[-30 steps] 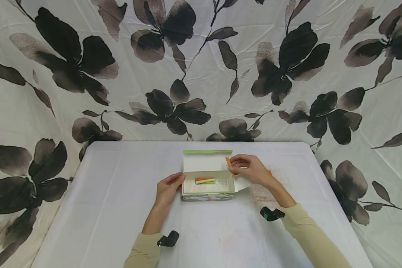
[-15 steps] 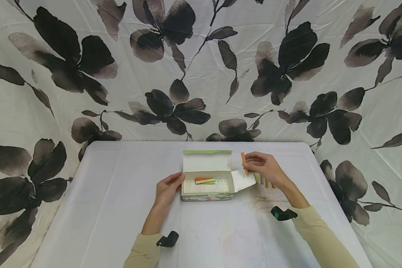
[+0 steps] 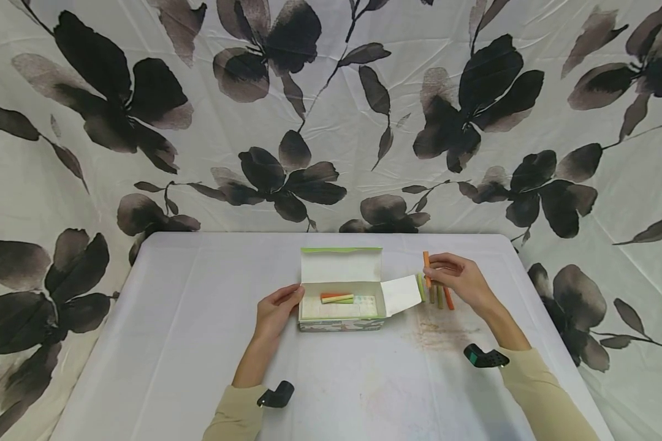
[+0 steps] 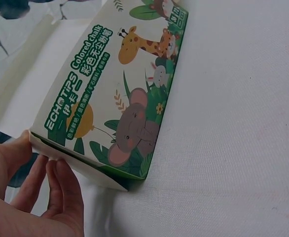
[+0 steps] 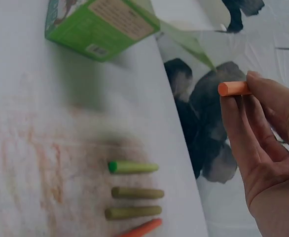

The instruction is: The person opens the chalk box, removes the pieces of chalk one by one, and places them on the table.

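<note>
An open chalk box (image 3: pixel 342 299) with a green rim and animal print (image 4: pixel 134 98) lies on the white table (image 3: pixel 198 343). A few chalk sticks (image 3: pixel 338 297) lie inside it. My left hand (image 3: pixel 276 311) rests with straight fingers against the box's left end (image 4: pixel 51 163). My right hand (image 3: pixel 459 278) pinches an orange chalk stick (image 3: pixel 427 267) (image 5: pixel 233 88) above a row of chalk sticks (image 3: pixel 436 296) on the table right of the box: green and olive sticks (image 5: pixel 134 190) and an orange one (image 5: pixel 140 228).
A floral black-and-white cloth (image 3: pixel 331 116) hangs behind and around the table. Orange and brown chalk smudges (image 3: pixel 438 327) mark the tabletop near the row. The box's side flap (image 3: pixel 401 294) sticks out to the right.
My right hand has carried the orange chalk stick from the box's right edge further right, to above the row of sticks. The left hand and box have not moved.
</note>
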A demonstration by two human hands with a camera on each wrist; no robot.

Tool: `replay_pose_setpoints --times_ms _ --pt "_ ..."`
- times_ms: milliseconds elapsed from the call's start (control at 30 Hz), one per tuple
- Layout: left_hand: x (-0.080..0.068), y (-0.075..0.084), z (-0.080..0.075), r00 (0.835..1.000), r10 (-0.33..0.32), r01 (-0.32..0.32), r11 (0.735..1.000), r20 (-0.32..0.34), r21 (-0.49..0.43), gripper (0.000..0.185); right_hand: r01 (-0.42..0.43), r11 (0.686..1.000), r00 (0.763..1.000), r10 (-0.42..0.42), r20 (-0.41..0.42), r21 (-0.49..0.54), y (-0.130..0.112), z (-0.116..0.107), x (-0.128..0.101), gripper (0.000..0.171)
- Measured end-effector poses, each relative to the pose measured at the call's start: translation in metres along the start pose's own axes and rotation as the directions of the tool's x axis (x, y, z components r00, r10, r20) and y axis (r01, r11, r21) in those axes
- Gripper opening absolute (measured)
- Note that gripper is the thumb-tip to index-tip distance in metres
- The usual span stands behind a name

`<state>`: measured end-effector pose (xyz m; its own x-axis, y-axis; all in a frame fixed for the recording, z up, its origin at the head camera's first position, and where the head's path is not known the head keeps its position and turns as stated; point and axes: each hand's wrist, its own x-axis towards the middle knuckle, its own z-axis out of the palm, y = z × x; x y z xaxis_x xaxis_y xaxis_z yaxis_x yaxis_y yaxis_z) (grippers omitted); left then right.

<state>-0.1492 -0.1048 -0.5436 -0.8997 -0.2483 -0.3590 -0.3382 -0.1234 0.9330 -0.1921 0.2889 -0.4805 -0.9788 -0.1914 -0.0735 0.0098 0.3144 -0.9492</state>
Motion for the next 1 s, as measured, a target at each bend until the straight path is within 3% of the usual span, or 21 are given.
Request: replay_pose_setpoints --times_ms 467,833,1000 --pt "-0.002 0.002 -0.002 1.000 -0.014 0.014 1.000 0.002 0.005 0.040 -0.087 0.996 0.992 0.086 -0.093 -0.008 0.037 -0.023 -0.017 0.056" --pt "0.000 0.002 0.001 1.000 -0.013 0.013 1.000 -0.012 0.022 0.039 -0.230 0.968 0.959 0.208 -0.193 -0.102 0.063 -0.035 -0.027 0.059" --pt "0.000 0.002 0.001 1.000 -0.012 0.012 1.000 -0.007 0.011 0.040 -0.246 0.965 0.954 0.225 -0.200 -0.090 0.073 -0.036 -0.030 0.056"
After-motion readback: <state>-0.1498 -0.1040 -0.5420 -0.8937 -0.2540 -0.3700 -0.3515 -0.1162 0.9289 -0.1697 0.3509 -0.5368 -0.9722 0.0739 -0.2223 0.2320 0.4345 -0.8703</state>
